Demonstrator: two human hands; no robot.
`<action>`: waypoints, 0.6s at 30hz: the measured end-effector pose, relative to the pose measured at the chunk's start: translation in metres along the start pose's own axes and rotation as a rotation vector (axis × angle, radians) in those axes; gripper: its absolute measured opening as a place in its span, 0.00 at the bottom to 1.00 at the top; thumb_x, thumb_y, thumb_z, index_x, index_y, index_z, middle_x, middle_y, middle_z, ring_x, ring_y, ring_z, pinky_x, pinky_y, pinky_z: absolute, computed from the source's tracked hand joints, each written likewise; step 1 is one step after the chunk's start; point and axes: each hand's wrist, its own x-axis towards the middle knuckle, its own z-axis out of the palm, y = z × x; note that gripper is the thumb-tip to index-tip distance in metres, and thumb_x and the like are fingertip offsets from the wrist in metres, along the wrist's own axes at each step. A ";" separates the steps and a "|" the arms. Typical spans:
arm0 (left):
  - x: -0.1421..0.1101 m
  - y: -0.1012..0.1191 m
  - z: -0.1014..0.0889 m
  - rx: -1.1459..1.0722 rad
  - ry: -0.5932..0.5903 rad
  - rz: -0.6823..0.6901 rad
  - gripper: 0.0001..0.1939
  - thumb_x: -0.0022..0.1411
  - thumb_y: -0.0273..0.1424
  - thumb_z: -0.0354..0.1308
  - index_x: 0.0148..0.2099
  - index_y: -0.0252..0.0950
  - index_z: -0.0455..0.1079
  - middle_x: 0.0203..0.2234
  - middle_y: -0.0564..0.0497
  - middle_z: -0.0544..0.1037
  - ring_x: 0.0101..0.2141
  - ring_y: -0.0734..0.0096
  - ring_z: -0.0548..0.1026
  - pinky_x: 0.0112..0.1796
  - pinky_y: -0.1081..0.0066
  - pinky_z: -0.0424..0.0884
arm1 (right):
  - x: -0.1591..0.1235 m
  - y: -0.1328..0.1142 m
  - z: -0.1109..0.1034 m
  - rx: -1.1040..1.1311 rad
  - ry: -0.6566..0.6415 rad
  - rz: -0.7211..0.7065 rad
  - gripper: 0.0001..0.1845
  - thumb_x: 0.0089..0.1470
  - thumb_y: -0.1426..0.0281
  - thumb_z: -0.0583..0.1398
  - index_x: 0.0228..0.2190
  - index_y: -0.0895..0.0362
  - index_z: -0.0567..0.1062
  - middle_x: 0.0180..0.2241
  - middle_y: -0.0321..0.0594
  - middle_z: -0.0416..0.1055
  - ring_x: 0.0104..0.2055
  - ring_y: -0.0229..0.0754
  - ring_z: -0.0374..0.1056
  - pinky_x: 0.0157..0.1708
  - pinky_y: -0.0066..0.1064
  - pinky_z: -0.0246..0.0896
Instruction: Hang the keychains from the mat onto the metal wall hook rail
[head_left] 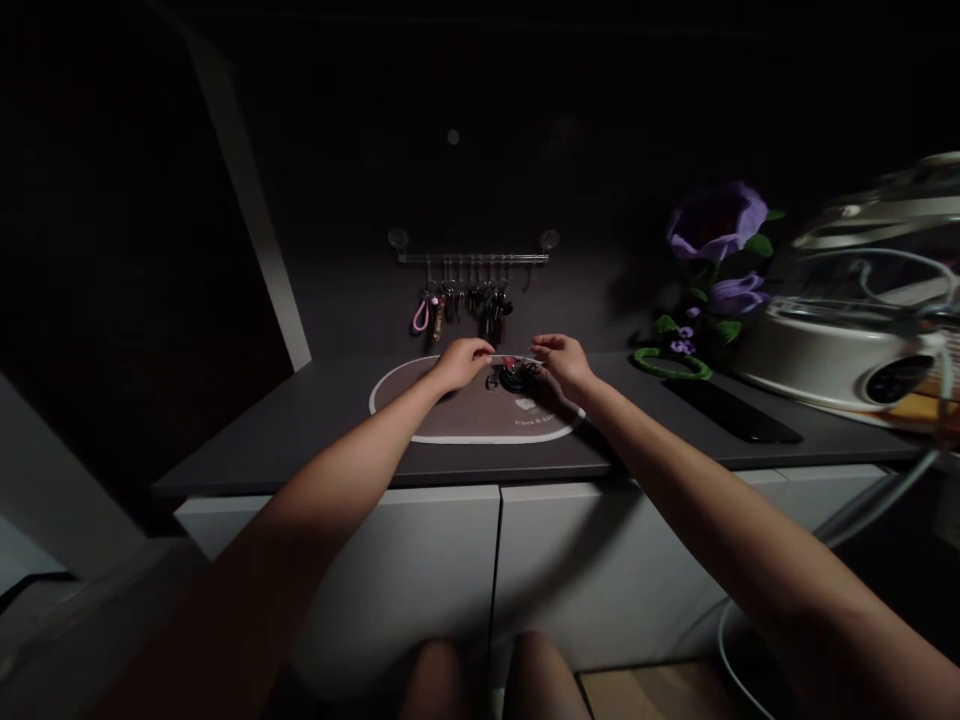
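Over an oval brown mat (450, 415) with a white rim, my left hand (465, 363) has its fingers curled, with thumb and fingertips close together. What they pinch, if anything, is too small to make out. My right hand (564, 362) faces it from the other side, also with thumb and fingers closed together, and its hold is unclear too. Between the two hands lies a small dark pile (516, 377) with a red bit and metal-looking parts, perhaps keys. A small ring-like piece (492, 381) sits at its left.
Behind the hands, a clear rail (474, 259) with hooks carries several keys, a pink loop (421, 317) among them. To the right are purple craft flowers (716, 225), a black phone-like slab (739, 412) and a white appliance (832, 350). White cabinet doors (405, 570) stand below the counter.
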 end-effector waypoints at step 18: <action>0.015 0.002 0.037 0.028 -0.085 -0.216 0.09 0.51 0.24 0.56 0.36 0.32 0.73 0.23 0.52 0.74 0.24 0.76 0.68 0.30 0.75 0.63 | -0.016 0.015 -0.011 -0.665 0.015 -0.198 0.08 0.40 0.77 0.54 0.25 0.59 0.72 0.27 0.39 0.71 0.27 0.35 0.62 0.32 0.26 0.55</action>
